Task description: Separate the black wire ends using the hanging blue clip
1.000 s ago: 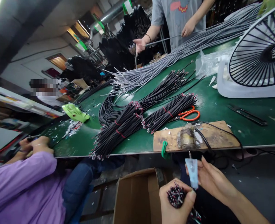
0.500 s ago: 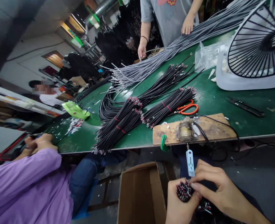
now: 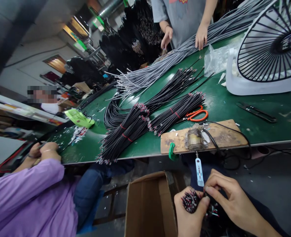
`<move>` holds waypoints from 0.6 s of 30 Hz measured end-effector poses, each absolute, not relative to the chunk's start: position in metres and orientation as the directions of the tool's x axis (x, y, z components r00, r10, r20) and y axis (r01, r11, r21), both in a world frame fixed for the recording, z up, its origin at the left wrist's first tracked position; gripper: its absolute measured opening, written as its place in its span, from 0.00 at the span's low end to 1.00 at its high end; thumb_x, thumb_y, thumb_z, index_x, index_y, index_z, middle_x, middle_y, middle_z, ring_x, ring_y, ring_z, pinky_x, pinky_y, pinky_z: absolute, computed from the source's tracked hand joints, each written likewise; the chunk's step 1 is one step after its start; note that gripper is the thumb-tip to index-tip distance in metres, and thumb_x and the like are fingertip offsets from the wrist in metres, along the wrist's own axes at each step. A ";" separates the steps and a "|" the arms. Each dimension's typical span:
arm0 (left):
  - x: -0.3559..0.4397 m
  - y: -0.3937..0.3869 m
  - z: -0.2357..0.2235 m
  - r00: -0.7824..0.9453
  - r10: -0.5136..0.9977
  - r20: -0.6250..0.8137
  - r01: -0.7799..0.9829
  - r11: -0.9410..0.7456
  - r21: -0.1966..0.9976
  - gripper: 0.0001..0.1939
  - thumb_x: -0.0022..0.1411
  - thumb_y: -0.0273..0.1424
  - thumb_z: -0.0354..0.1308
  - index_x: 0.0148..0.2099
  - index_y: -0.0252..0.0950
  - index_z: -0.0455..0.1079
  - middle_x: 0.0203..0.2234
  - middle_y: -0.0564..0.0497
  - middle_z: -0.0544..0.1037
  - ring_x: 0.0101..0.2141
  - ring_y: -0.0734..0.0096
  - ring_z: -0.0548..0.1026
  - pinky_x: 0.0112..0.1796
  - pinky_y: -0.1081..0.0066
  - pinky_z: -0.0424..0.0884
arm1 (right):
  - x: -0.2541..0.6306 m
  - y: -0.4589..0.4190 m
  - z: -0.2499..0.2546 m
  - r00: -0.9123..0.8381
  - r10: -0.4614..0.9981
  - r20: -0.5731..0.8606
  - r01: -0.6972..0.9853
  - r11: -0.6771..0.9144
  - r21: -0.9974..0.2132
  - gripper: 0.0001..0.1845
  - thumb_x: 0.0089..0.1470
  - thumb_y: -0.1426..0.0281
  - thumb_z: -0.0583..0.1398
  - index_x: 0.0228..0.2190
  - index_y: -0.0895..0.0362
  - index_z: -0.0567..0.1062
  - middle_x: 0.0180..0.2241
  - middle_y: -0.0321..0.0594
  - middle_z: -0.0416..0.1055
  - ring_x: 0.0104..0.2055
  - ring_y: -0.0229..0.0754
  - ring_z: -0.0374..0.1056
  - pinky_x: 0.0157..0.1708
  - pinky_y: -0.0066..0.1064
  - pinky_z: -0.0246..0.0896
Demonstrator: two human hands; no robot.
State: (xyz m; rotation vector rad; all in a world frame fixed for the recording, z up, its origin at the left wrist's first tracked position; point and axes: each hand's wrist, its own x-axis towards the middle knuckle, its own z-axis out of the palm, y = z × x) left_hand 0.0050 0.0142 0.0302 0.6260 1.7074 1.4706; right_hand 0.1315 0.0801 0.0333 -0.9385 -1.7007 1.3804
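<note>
My left hand [image 3: 188, 215] is closed round a bundle of thin black cables [image 3: 190, 200], whose red, white and black wire ends point up at me. To its right, my right hand [image 3: 225, 196] pinches a wire end beside the bundle, just under a light-blue plastic piece [image 3: 199, 172]. That piece hangs from the shaft of a small motor [image 3: 195, 138], which is fixed on a wooden board [image 3: 226, 133] at the table edge. More wire ends [image 3: 214, 210] show beneath my right hand.
Tied black cable bundles [image 3: 125, 131] lie on the green table [image 3: 234, 105], with orange-handled scissors [image 3: 198, 114], black snips [image 3: 256, 112] and a fan [image 3: 266, 49]. A cardboard box [image 3: 147, 204] stands below. A co-worker in purple [image 3: 36, 197] sits left; another person [image 3: 182, 23] stands behind grey cables [image 3: 155, 69].
My left hand and the bundle have shifted slightly left, and my right fingertips now pinch closer under the blue piece. The standing person's hand has lifted off the grey cable ends.
</note>
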 end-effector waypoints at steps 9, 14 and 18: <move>0.009 0.017 0.045 -0.637 0.737 -0.224 -0.134 0.179 0.975 0.09 0.36 0.25 0.72 0.23 0.35 0.75 0.20 0.53 0.77 0.23 0.69 0.74 0.28 0.72 0.72 | 0.135 0.086 0.033 -0.461 0.872 0.162 0.013 0.189 -0.982 0.07 0.57 0.72 0.61 0.28 0.55 0.78 0.27 0.39 0.76 0.31 0.44 0.71 0.45 0.41 0.62; 0.010 0.018 0.049 -0.616 0.745 -0.257 -0.142 0.216 0.966 0.08 0.38 0.25 0.71 0.23 0.35 0.75 0.18 0.54 0.76 0.22 0.70 0.73 0.27 0.73 0.71 | 0.134 0.084 0.037 -0.490 0.857 0.161 0.022 0.196 -0.980 0.09 0.59 0.72 0.59 0.29 0.55 0.78 0.28 0.39 0.78 0.31 0.44 0.72 0.50 0.42 0.60; 0.010 0.015 0.044 -0.665 0.703 -0.251 -0.171 0.183 0.968 0.12 0.36 0.23 0.72 0.26 0.35 0.74 0.20 0.54 0.79 0.23 0.68 0.76 0.29 0.72 0.73 | 0.136 0.082 0.032 -0.477 0.863 0.164 0.021 0.198 -0.980 0.08 0.59 0.72 0.60 0.30 0.55 0.79 0.28 0.39 0.78 0.31 0.43 0.72 0.50 0.42 0.61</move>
